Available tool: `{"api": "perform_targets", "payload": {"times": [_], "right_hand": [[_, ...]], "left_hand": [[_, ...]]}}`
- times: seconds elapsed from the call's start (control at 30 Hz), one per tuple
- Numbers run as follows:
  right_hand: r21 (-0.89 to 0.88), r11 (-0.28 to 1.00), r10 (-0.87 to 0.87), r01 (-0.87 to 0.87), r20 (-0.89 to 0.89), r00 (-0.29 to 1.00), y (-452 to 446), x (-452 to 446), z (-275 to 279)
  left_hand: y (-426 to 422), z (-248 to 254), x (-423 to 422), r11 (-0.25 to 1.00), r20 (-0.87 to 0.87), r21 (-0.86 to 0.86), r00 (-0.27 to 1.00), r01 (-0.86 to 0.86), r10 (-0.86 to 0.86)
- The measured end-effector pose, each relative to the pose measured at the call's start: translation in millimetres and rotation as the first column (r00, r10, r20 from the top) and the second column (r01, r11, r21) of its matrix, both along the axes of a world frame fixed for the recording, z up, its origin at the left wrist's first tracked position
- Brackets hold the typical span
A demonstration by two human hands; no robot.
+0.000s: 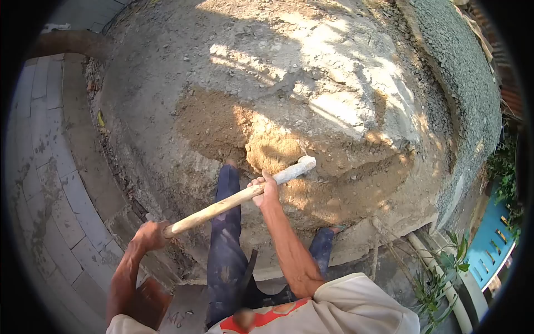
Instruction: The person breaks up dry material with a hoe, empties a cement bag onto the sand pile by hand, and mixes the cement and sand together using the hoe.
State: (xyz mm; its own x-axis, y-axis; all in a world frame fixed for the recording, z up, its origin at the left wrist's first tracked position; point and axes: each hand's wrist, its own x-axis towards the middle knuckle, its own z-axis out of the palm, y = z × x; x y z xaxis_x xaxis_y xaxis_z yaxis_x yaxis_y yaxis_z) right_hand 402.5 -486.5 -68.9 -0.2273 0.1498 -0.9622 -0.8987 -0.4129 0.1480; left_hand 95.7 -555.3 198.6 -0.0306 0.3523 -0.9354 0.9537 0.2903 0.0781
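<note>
A long-handled digging tool (pixel 222 205) slants across the view, its pale wooden handle rising from lower left to upper right. Its far end is greyish white, and the exact shape of its head cannot be made out. My left hand (pixel 150 236) is closed around the near end of the handle. Farther up, my right hand (pixel 265 190) also grips it, fingers wrapped round. Just beyond the right hand lies a patch of loose yellowish-brown soil (pixel 272 149), with the tool's far end over its right side.
My legs (pixel 227 250) stand at the dirt's near edge. Crusted, sunlit ground (pixel 356 83) rises ahead. A gravel pile (pixel 459 72) lies at right. Paving slabs (pixel 50 167) run along the left. Leafy plants (pixel 439 278) and a pipe (pixel 439 273) are at lower right.
</note>
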Motion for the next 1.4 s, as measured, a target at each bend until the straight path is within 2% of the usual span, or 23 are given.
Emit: {"api": "perform_targets", "payload": {"times": [0.1,0.23,0.27,0.3,0.37,0.4,0.47,0.5,0.57,0.63,0.7,0.77,0.83,0.87,0.93,0.97,1.03,1.07,1.1,1.17,1.23,1.3,1.4], "right_hand": [[0.159,0.984,0.083,-0.077,-0.036,0.996,53,-34,48],[0.42,0.875,0.157,-0.24,0.221,0.962,153,25,98],[0.477,0.819,0.158,-0.318,0.345,0.925,186,51,112],[0.507,0.776,0.128,-0.376,0.457,0.88,220,78,122],[0.593,0.645,-0.006,-0.482,0.634,0.773,286,133,129],[0.574,0.573,-0.045,-0.585,0.734,0.677,315,158,124],[0.395,0.583,-0.085,-0.71,0.899,0.431,359,191,104],[0.391,0.59,-0.092,-0.707,0.902,0.422,374,207,79],[0.141,0.601,0.029,-0.787,0.98,0.198,388,230,27],[-0.031,0.629,0.217,-0.777,0.966,0.138,381,233,-9],[0.179,0.604,0.276,-0.777,0.867,0.414,334,236,-85],[0.071,0.661,0.265,-0.747,0.909,0.321,305,190,-78],[-0.132,0.517,0.475,-0.846,0.866,0.155,298,168,-77],[-0.166,0.571,0.539,-0.804,0.814,0.215,292,147,-53],[-0.073,0.726,0.506,-0.684,0.73,0.459,257,132,-84],[-0.029,0.766,0.49,-0.642,0.673,0.554,234,125,-103],[-0.028,0.796,0.473,-0.604,0.651,0.593,197,93,-105],[-0.004,0.817,0.455,-0.576,0.616,0.643,182,82,-118],[-0.003,0.804,0.473,-0.594,0.609,0.637,183,65,-118],[0.041,0.89,0.334,-0.455,0.621,0.709,174,30,-99],[0.022,0.888,0.356,-0.459,0.601,0.716,164,-15,-75],[0.172,0.915,0.245,-0.365,0.482,0.841,142,-61,-42],[0.19,0.938,0.222,-0.289,0.311,0.924,101,-145,-5]], "left_hand": [[-36,-32,-40,0.989,-0.071,0.14,0.996,-0.052,0.062],[-14,-109,30,0.954,0.038,0.239,0.984,-0.18,0.176],[6,-124,68,0.906,0.225,0.261,0.934,-0.333,0.278],[39,-136,110,0.913,0.349,0.243,0.908,-0.327,0.232],[98,-160,194,0.848,0.602,0.173,0.735,-0.501,0.311],[128,-170,232,0.83,0.638,0.093,0.673,-0.55,0.375],[189,-192,301,0.799,0.699,0.093,0.61,-0.594,0.372],[212,-208,327,0.777,0.735,0.075,0.561,-0.625,0.381],[245,-234,363,0.785,0.749,0.049,0.542,-0.618,0.38],[246,-250,372,0.791,0.756,0.03,0.532,-0.611,0.382],[216,-249,361,0.795,0.561,-0.128,0.617,-0.593,0.552],[195,-238,336,0.774,0.518,-0.135,0.622,-0.619,0.587],[174,-226,311,0.766,0.481,-0.165,0.628,-0.621,0.612],[169,-223,293,0.787,0.462,-0.133,0.665,-0.603,0.588],[165,-210,259,0.874,0.4,-0.065,0.789,-0.482,0.465],[157,-207,241,0.863,0.397,-0.034,0.785,-0.505,0.475],[127,-210,214,0.941,0.29,0.086,0.911,-0.328,0.292],[121,-210,191,0.959,0.242,0.04,0.934,-0.282,0.264],[127,-206,169,0.952,0.234,0.037,0.929,-0.302,0.286],[135,-178,130,0.974,0.217,0.046,0.954,-0.22,0.206],[128,-149,90,0.981,0.176,0.11,0.974,-0.16,0.14],[113,-110,47,0.971,0.128,0.18,0.982,-0.16,0.138],[69,-76,-19,0.968,0.013,0.177,0.983,-0.18,0.18]]}}
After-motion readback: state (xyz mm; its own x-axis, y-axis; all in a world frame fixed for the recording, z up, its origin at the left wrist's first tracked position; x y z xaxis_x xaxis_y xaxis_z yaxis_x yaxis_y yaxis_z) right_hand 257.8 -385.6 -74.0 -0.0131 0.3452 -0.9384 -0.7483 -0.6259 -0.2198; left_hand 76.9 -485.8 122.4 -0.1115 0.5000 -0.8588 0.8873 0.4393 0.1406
